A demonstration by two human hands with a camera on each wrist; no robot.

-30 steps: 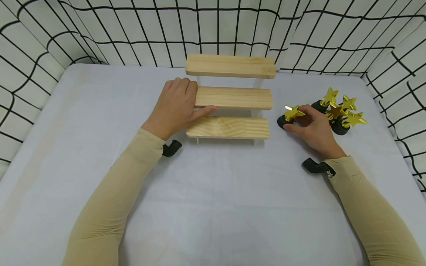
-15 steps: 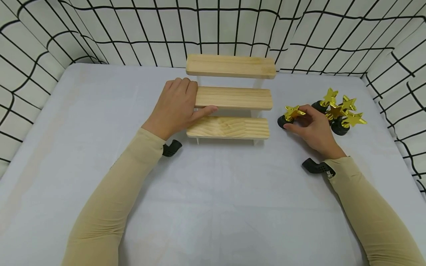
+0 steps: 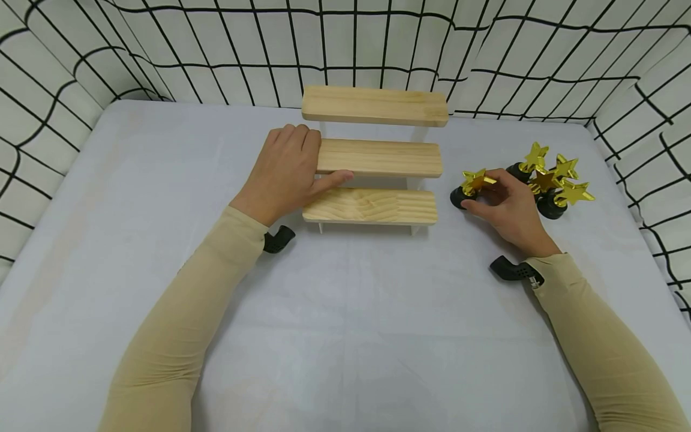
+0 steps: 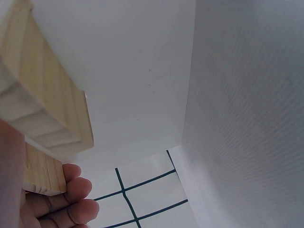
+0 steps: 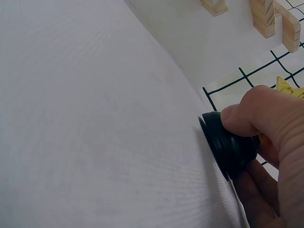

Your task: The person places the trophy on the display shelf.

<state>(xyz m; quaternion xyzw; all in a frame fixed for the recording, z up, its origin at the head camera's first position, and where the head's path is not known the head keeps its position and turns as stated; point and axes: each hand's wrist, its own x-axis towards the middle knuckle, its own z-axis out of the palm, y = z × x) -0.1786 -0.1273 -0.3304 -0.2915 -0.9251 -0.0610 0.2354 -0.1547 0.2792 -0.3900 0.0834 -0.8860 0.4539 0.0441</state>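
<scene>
A three-tier wooden display stand (image 3: 380, 159) stands at the back middle of the table in the head view. My left hand (image 3: 288, 174) grips the left end of its middle board, the thumb reaching over the lower board. Curled fingers (image 4: 78, 206) show under that board's end (image 4: 45, 173) in the left wrist view. On the right, my right hand (image 3: 510, 210) holds a small gold star trophy (image 3: 475, 181) by its round black base (image 5: 230, 145). The thumb presses one side and the fingers reach behind. The base is right at the white cloth.
Several more star trophies (image 3: 553, 180) with black bases stand clustered just beyond my right hand. Black wire grid panels (image 3: 353, 42) border the table at the back and both sides. A white cloth (image 3: 345, 324) covers the tabletop.
The held trophy's star has turned very slightly and catches the light differently. Both hands stay in the same places.
</scene>
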